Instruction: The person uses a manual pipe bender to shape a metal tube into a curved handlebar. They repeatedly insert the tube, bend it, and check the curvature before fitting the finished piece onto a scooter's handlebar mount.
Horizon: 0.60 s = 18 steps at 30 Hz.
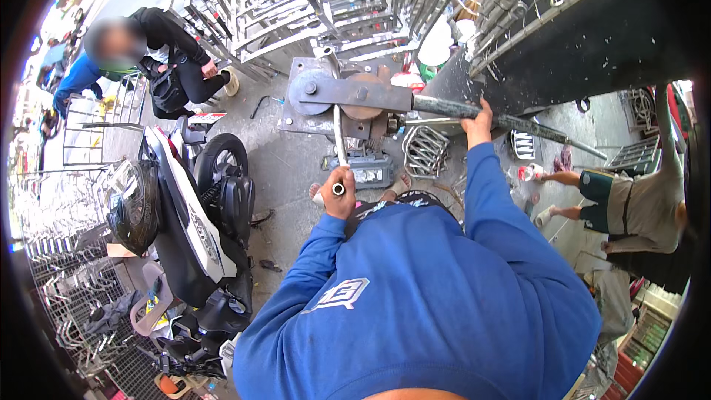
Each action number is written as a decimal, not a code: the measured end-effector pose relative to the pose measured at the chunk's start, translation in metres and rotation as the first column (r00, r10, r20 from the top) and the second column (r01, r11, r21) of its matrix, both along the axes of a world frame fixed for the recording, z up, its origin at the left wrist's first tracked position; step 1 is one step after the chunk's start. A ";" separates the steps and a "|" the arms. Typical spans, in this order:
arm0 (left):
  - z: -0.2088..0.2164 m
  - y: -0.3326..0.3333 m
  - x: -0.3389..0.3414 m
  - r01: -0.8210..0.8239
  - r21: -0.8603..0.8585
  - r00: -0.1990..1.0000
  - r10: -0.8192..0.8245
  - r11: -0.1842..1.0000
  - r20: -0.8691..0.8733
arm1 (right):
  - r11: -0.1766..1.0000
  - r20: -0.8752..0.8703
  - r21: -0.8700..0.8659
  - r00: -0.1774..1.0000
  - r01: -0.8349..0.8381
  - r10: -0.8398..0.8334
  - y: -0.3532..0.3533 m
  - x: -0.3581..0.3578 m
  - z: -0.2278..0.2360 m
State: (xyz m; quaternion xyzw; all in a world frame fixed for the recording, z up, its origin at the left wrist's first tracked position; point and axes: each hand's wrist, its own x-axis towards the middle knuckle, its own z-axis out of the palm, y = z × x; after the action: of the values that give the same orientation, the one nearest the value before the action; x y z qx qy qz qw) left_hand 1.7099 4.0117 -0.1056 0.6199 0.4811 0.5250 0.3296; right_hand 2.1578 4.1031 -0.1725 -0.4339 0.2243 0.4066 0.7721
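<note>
My left hand (338, 193) is wrapped round the near end of a metal tube (341, 137), whose open mouth faces up at me. The tube runs away from me into a pipe bender (311, 89), passing between its round dies under a flat steel bar. Out to the right extends the bender's long lever handle (444, 107). My right hand (478, 124) is closed round this lever near its middle. The tube's far end (326, 52) shows beyond the bender plate.
A motorcycle (200, 222) stands at left. Stacked metal frames (318, 7) fill the far side. Beneath the bender is a grey case (363, 168), with a bundle of bent metal pieces (426, 152) beside it. One person (178, 52) is at far left, another (637, 204) at right.
</note>
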 end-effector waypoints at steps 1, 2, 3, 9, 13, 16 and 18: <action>-0.003 0.001 0.001 0.022 -0.088 0.999 -0.019 0.996 0.033 | 0.997 -0.084 0.078 0.996 0.014 -0.007 -0.003 -0.001 0.003; -0.005 0.001 0.001 0.091 -0.144 0.993 -0.078 0.985 0.094 | 0.999 -0.091 0.037 0.996 0.008 -0.005 -0.004 -0.003 0.004; -0.010 0.001 0.005 0.047 -0.100 0.997 -0.041 0.994 0.060 | 0.999 -0.052 0.035 0.999 -0.008 0.010 -0.006 -0.003 0.006; -0.032 0.002 0.026 -0.009 -0.198 0.978 0.049 0.980 0.201 | 0.997 0.014 0.074 1.000 0.022 -0.023 -0.003 -0.004 0.003; -0.028 0.032 0.024 -0.073 0.048 0.990 0.067 0.996 0.122 | 1.000 0.025 -0.028 1.000 0.002 -0.001 0.002 0.001 -0.002; -0.021 0.071 0.035 0.089 0.397 0.990 -0.036 0.914 -0.139 | 0.999 -0.016 -0.033 1.000 0.009 -0.010 0.002 0.003 -0.003; -0.019 0.099 0.042 -0.078 0.344 0.987 0.122 0.936 -0.107 | 1.000 -0.021 0.000 1.000 0.013 -0.013 0.002 0.003 -0.002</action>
State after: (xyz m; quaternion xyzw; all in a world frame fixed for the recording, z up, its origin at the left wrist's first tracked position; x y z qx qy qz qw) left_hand 1.7515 4.1112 -0.1245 0.6741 0.4345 0.5755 0.1598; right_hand 2.1613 4.1053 -0.1747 -0.4281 0.2351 0.4062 0.7723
